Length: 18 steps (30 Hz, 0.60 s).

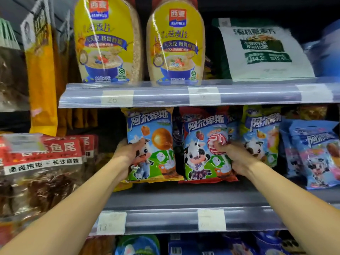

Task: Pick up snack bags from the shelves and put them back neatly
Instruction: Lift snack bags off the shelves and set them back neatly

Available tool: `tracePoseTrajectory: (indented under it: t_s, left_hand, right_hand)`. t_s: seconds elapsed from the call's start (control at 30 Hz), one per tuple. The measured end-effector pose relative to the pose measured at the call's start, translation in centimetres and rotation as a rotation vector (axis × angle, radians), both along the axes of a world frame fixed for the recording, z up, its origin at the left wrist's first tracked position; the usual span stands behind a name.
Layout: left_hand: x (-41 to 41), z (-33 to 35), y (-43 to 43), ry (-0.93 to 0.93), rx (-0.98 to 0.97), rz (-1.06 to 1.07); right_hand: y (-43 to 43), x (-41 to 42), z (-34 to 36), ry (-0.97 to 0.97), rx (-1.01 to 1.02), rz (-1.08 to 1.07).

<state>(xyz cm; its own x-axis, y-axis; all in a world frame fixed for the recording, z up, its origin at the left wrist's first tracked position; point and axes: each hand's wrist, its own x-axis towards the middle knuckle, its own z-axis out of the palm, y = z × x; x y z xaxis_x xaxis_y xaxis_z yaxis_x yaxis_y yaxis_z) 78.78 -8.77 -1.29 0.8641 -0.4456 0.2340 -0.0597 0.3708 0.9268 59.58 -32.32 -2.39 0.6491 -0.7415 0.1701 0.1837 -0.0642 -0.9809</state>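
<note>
Both forearms reach to the middle shelf (184,197), left hand (128,153) clutching the caramel lollipop bag (152,144) and right hand (233,155) gripping the strawberry lollipop bag (204,144) beside it; slick film could slip, toppling either bag forward.

open shelf front (184,197) below the candy bags (207,144); upper shelf lip (165,94) just above them.
</note>
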Motion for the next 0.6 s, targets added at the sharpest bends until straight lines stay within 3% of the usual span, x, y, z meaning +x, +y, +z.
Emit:
tracePoseTrajectory:
  t_s: [0.3, 0.6]
  left_hand:
    - [1.2, -1.1, -1.3, -0.035, -0.023, -0.08]
    - [2.0, -3.0, -1.3, -0.044, 0.014, -0.115]
  right_hand:
    - [-0.6, 0.4, -1.1, -0.025, -0.068, 0.036]
    - [-1.0, 0.6, -1.9, -0.009, -0.219, -0.071]
